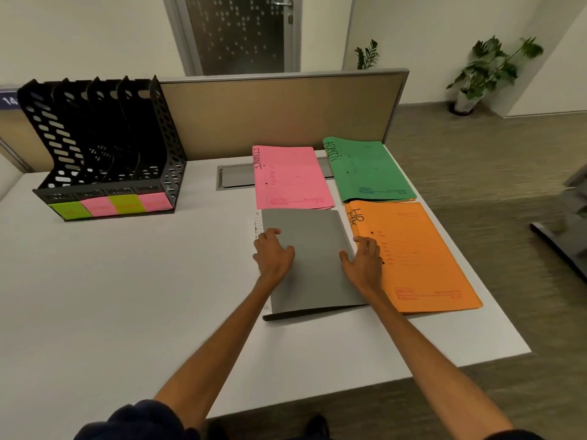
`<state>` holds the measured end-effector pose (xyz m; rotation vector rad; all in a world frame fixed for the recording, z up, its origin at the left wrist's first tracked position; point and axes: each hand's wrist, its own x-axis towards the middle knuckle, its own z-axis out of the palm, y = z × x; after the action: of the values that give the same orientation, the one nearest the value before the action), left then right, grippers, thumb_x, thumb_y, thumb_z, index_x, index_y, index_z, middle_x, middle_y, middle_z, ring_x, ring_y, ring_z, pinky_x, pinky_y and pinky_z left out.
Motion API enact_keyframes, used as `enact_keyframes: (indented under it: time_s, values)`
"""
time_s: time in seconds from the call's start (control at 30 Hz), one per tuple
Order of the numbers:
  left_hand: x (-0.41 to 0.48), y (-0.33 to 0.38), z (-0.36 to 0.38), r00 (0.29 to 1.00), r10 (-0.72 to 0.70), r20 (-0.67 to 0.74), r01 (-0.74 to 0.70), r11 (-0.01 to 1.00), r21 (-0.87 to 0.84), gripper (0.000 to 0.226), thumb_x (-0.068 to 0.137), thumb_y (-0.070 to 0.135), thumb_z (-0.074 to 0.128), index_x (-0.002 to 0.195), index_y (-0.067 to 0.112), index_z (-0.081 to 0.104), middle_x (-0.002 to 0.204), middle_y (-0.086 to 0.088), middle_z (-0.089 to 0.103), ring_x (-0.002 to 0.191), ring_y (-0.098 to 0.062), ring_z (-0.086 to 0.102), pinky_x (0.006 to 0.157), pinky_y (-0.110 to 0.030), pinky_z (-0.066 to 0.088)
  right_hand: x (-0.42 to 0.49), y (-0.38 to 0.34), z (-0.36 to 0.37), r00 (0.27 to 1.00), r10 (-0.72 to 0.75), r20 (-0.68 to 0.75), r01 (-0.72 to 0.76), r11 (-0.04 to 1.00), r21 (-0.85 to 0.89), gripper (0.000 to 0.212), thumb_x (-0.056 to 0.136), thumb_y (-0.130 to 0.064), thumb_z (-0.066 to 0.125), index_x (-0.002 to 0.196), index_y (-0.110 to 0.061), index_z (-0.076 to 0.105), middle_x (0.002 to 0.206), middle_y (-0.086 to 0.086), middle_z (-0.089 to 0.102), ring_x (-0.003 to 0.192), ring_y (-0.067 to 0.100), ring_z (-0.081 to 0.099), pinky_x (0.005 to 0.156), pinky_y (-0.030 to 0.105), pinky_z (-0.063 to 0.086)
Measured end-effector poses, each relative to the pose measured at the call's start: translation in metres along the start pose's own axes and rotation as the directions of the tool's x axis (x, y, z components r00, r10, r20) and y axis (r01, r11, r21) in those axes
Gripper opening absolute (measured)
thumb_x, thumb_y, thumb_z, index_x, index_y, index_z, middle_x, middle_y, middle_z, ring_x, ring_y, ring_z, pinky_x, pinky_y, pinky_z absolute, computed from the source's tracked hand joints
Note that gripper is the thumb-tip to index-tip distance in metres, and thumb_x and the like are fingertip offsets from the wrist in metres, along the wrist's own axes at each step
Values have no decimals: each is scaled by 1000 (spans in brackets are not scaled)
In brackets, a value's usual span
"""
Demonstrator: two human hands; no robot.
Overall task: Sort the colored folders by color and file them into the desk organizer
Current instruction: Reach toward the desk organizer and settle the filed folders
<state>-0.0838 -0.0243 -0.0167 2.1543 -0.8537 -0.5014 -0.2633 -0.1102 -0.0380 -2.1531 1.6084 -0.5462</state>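
The person is working at the right half of the white tabletop (127,281), where four folders are lying in a block: the pink FINANCE folder (293,177) and the green ADMIN folder (368,169) toward the far edge, the grey folder (313,258) and the orange HR folder (416,255) nearer the front edge. The left hand (273,254) is lying flat on the grey folder's left side and the right hand (363,258) is pressing at its right edge, where it is meeting the orange one; both hands are spread open, gripping nothing. The black desk organizer (104,147) is standing empty near the far left corner, with sticky labels (109,204) along its front. To lift the grey folder cleanly, sliding it toward the front edge so the fingers are getting underneath looks best, keeping the orange folder from dragging along, then matching a labelled slot.
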Motion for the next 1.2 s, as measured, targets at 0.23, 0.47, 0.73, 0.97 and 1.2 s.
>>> enact_keyframes:
  time_s: [0.23,0.47,0.73,0.97,1.2]
  values:
    - [-13,34,50,972,122,198,-109,991,-76,49,88,18,64,133,9,47,134,-13,51,118,-27,54,101,-42,49,13,59,-39,971,228,-66,-223,972,77,55,92,-34,60,137,-8,43,140,14,43,130,32,39,102,47,37]
    - [-45,64,111,923,72,378,-62,997,-37,56,86,17,59,137,2,44,137,-17,49,122,-31,51,101,-42,47,23,126,-74,886,462,31,-463,886,29,67,93,-44,56,145,-9,33,148,15,33,138,33,29,109,53,27]
    - [-59,78,148,894,99,438,-135,989,52,44,87,24,58,124,1,50,124,-20,50,123,-33,41,99,-43,41,14,166,-93,811,584,29,-582,811,-50,73,90,-45,59,146,-7,31,147,17,35,138,33,31,108,54,27]
    - [-63,84,168,869,64,491,-131,986,102,42,85,25,60,119,4,46,122,-17,50,124,-34,35,98,-44,40,11,180,-99,806,591,29,-588,805,-77,72,84,-39,67,141,-7,36,142,16,39,134,33,34,108,50,29]
    - [-70,90,172,913,72,401,12,979,-204,71,76,12,74,131,8,30,124,-11,46,118,-29,46,91,-41,48,14,187,-104,808,585,-70,-579,811,86,61,82,-42,68,132,-11,52,136,13,50,131,32,40,110,48,27]
